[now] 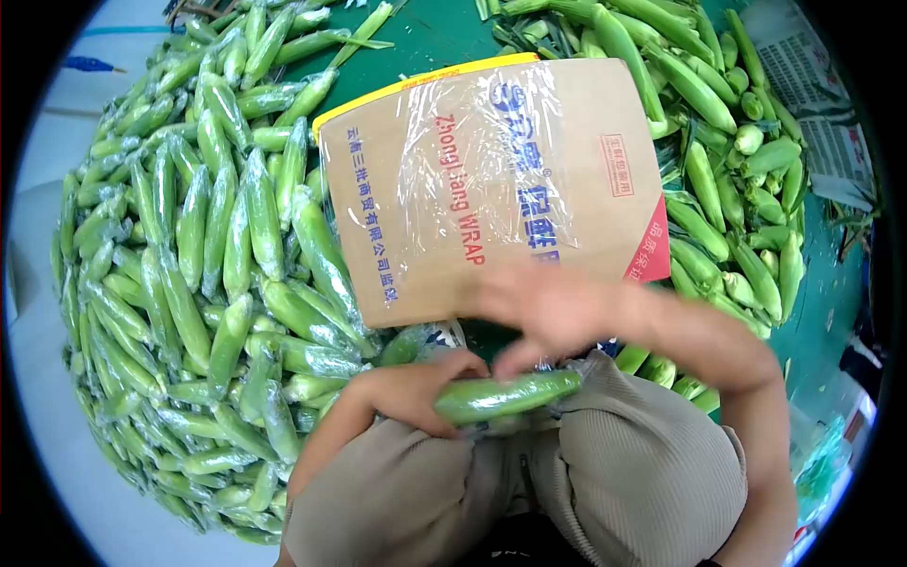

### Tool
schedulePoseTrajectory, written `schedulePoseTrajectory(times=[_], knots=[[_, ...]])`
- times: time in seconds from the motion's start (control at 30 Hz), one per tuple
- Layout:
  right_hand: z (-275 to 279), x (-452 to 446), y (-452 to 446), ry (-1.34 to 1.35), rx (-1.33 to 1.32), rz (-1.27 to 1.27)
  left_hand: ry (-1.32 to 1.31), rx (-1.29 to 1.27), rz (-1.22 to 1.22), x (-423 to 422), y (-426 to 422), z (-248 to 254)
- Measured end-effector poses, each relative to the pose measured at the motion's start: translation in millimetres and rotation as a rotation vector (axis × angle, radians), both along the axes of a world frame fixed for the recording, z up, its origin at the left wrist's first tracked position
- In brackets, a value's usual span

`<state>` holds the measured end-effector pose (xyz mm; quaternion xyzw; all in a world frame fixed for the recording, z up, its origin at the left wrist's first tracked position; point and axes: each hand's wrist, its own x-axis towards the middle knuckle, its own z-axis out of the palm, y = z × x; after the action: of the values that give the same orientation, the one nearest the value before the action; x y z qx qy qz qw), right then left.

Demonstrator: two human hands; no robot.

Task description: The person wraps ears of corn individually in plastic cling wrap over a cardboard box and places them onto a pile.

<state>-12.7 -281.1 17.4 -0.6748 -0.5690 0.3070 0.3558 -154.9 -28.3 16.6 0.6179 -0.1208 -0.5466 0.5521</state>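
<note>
My left hand (416, 389) is closed around the left end of a green ear of corn (510, 395), which lies across above my lap and shines with clear plastic wrap. Just above that ear is my right hand (543, 307), blurred by motion, over the lower edge of a cardboard box (406, 236). Whether its fingers hold anything is not visible. Clear film lies over the box's top, which carries blue and red print reading "ZhongLiang WRAP". A yellow strip (425, 80) runs along its far edge.
On the left rises a large heap of film-wrapped corn ears (217, 236). More husk-covered ears (709, 180), seemingly unwrapped, are piled at the right. A printed sheet (822, 123) lies at the upper right, and a green plastic bag (820, 468) at the lower right.
</note>
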Motion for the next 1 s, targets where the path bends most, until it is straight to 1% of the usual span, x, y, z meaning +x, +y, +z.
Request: schedulePoseTrajectory(times=[0.03, 0.07, 0.1, 0.13, 0.17, 0.2, 0.23, 0.27, 0.3, 0.33, 0.37, 0.4, 0.43, 0.5, 0.53, 0.57, 0.63, 0.67, 0.7, 0.73, 0.77, 0.8, 0.83, 0.87, 0.93, 1.0], knots=[[7.8, -20.0, -10.3, 0.131, -0.228, 0.149, -0.077, -0.016, 0.054, -1.7, 7.2, 6.3], [0.3, -47.1, -24.3, 0.380, -0.325, 0.174, -0.160, 0.050, 0.125, 1.7, 16.6, 20.7], [-21.1, -65.8, -33.3, 0.705, -0.263, 0.077, -0.076, 0.101, 0.273, 4.1, 29.2, 40.8], [-47.1, -77.4, -32.8, 0.688, -0.312, 0.099, 0.014, 0.125, 0.395, 3.8, 40.6, 53.8], [-54.1, -88.5, -32.0, 0.737, -0.003, -0.108, 0.002, 0.008, 0.686, -3.1, 51.8, 54.8], [-47.5, -83.9, -24.1, 0.826, -0.004, -0.118, -0.202, 0.038, 0.825, 6.0, 54.9, 64.6], [-44.0, -83.8, -10.5, 0.804, 0.016, -0.174, -0.452, 0.154, 0.833, 10.5, 65.5, 63.5], [-44.5, -82.9, 9.2, 0.916, -0.023, -0.218, -0.410, -0.214, 1.034, 11.9, 94.5, 49.6], [-16.4, -62.2, 18.7, 0.980, -0.029, -0.260, -0.423, -0.363, 1.273, 21.2, 88.0, 42.6], [-14.6, -59.0, 40.1, 0.954, 0.019, -0.286, -0.472, -0.517, 1.486, 30.5, 81.6, 36.1], [-14.6, -63.1, 66.2, 0.831, 0.112, -0.330, -0.596, -0.450, 1.744, 39.2, 41.1, 39.2], [-15.9, -66.0, 81.1, 0.708, 0.197, -0.366, -0.512, -0.607, 1.554, 42.9, 20.9, 42.4], [-11.5, -57.2, 77.0, 0.567, 0.227, -0.319, -0.466, -0.496, 1.565, 46.1, 26.1, 40.8], [-6.7, -26.3, 70.7, 0.309, 0.288, -0.205, -0.374, -0.247, 1.591, 48.7, 68.7, 37.4], [10.6, -1.0, 34.9, 0.207, 0.221, -0.354, -0.393, 0.174, 1.633, 52.1, 97.8, 41.3], [-7.8, 10.5, 1.3, 0.197, 0.336, -0.677, -0.446, 0.370, 1.622, 51.1, 126.5, 32.6], [-18.5, 40.2, -88.0, 0.265, 0.186, -1.338, -0.548, 0.743, 1.587, 43.3, 165.4, 9.2], [-62.7, 57.1, -142.7, -0.052, 0.097, -1.536, -0.627, 0.931, 1.517, 34.0, 174.4, -3.1], [-74.8, 55.6, -192.5, -0.053, -0.332, -1.594, -0.817, 1.186, 1.482, 29.5, 169.5, -12.3], [-101.9, 35.8, -240.6, -0.187, -0.534, -1.479, -1.012, 1.431, 1.418, 28.7, 156.7, -22.2], [-130.1, 10.4, -280.2, -0.239, -0.716, -1.215, -1.209, 1.672, 1.339, 28.8, 142.1, -31.2], [-144.4, -15.1, -292.3, -0.237, -0.890, -1.119, -1.428, 1.488, 1.218, 28.0, 131.1, -35.6], [-148.8, -41.8, -293.0, -0.230, -1.062, -1.012, -1.382, 1.227, 1.217, 32.8, 106.5, -42.1], [-146.9, -58.1, -283.5, -0.306, -1.070, -1.061, -1.326, 0.977, 1.211, 40.2, 77.9, -46.7], [-145.9, -69.4, -260.2, -0.471, -1.053, -1.162, -1.196, 0.746, 0.977, 51.3, 36.0, -44.4], [-138.3, -76.1, -245.4, -0.498, -1.054, -1.146, -1.271, 0.751, 0.766, 57.3, 6.4, -35.4]])
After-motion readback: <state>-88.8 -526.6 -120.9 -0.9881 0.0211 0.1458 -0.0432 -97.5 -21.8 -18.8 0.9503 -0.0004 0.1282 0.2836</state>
